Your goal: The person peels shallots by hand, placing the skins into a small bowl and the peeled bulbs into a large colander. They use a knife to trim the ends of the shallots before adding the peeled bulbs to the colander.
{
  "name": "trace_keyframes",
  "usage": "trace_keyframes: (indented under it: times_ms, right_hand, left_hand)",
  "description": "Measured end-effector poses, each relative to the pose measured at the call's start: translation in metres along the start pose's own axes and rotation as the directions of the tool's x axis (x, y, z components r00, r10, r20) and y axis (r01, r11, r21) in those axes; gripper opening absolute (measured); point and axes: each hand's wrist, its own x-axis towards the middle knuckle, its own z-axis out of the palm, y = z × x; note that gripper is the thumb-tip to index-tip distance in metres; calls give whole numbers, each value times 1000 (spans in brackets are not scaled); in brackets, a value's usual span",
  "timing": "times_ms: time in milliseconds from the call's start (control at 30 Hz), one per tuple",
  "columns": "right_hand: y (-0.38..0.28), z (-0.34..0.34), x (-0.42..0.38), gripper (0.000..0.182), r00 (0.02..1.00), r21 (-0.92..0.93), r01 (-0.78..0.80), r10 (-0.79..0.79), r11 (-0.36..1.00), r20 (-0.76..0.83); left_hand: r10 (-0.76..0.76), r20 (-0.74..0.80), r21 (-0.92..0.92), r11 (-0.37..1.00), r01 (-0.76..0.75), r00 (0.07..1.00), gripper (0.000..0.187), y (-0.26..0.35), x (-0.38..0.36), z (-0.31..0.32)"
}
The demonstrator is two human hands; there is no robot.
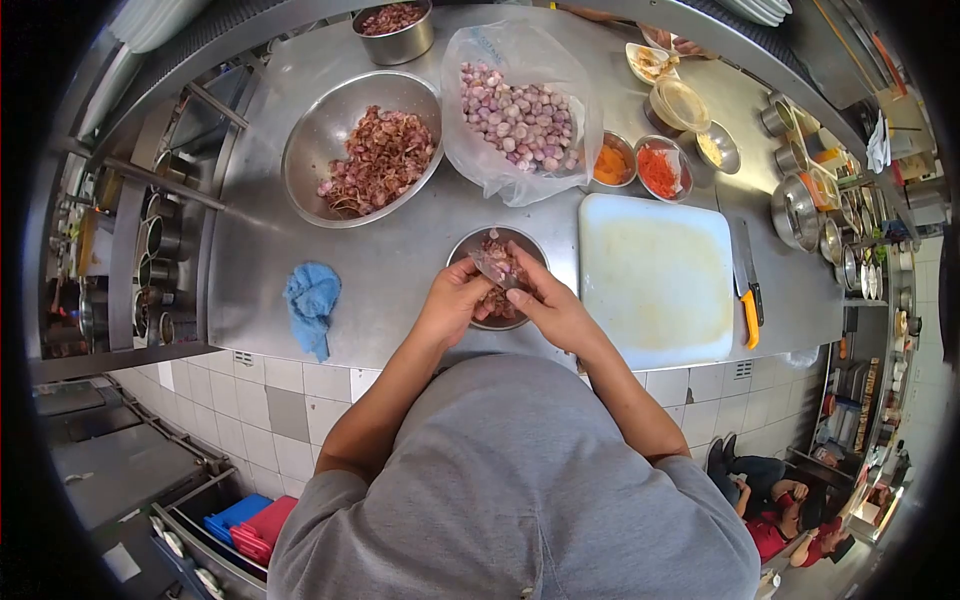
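Both my hands are together over a small metal bowl (460,243) near the table's front edge, which holds reddish shallot pieces. A broad metal blade (492,268) lies between my left hand (455,300) and my right hand (550,302). The fingers of both hands are bent round the blade and a small piece, and which hand holds which is hard to tell. Behind the small bowl is an open plastic bag of peeled shallots (520,120). A large steel bowl (310,140) with a heap of shallot skins (385,155) stands at the back left.
A blue cloth (313,305) lies at left, a white cutting board (655,280) at right. Beside it are a yellow-handled knife (748,310) and a black-handled one. Small bowls of chopped food (660,170) stand behind the board. People (785,510) are at the lower right.
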Motion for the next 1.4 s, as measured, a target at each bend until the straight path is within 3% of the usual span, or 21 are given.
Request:
trace_keyframes:
  times_ms: [67,133,233,333,467,567,667,700,733,800,867,1000,1100,1167,1200,1267,1400]
  right_hand:
    - [-1,-2,1,51,996,99,-85,80,991,46]
    - [1,-5,3,49,995,-71,92,-89,993,54]
    - [-15,-7,-1,46,996,-59,-34,39,998,84]
    - [-15,-5,-2,44,998,-221,69,-65,973,23]
    - [-15,-3,-2,42,1000,-151,18,-15,988,26]
    - [3,2,1,38,1000,-25,6,-6,1000,-2]
    - [21,1,6,33,996,37,85,-85,996,-24]
    - [11,-3,5,30,995,278,-95,92,956,25]
    - [2,-5,4,27,962,490,-272,249,828,112]
    - [-8,-2,4,29,961,580,-258,267,773,72]
    - [-11,-4,5,30,944,713,-303,299,632,136]
    - [-14,-2,3,39,936,687,-318,333,654,116]
    - [-14,2,0,51,928,530,-349,365,773,78]
    - [-5,2,0,57,963,330,-271,255,904,91]
    - [-2,3,0,57,963,329,-271,255,905,91]
    - [2,5,0,53,993,118,-98,89,988,73]
    - [1,9,2,50,999,117,24,-28,993,29]
  left_hand:
    - [5,-42,235,972,5,999,13,5,-4,4]
    - [21,-50,242,970,-8,999,11,9,-6,3]
    - [44,-61,273,962,-26,997,9,13,-9,3]
    - [53,-70,303,952,-29,996,8,17,-11,5]
    - [62,-53,302,952,-43,997,7,16,-12,7]
    - [67,-57,420,907,-36,996,12,15,-11,5]
    - [112,-12,348,932,-101,994,13,6,-13,11]
    - [113,-14,348,932,-101,993,13,7,-12,13]
    - [109,-16,321,942,-99,994,13,9,-11,15]
    - [105,-15,293,951,-96,994,13,8,-8,14]
    - [67,10,70,995,-68,998,15,1,-1,4]
    - [91,-2,-122,988,-90,996,18,3,-1,-1]
    - [48,-108,-196,978,-69,993,14,6,-2,2]
    - [62,-125,-194,977,-85,990,10,2,0,1]
    - [62,-124,-194,977,-86,990,10,3,0,3]
    - [66,-134,-142,986,-85,989,10,7,-3,8]
    - [47,-87,-129,990,-58,995,9,8,-6,8]
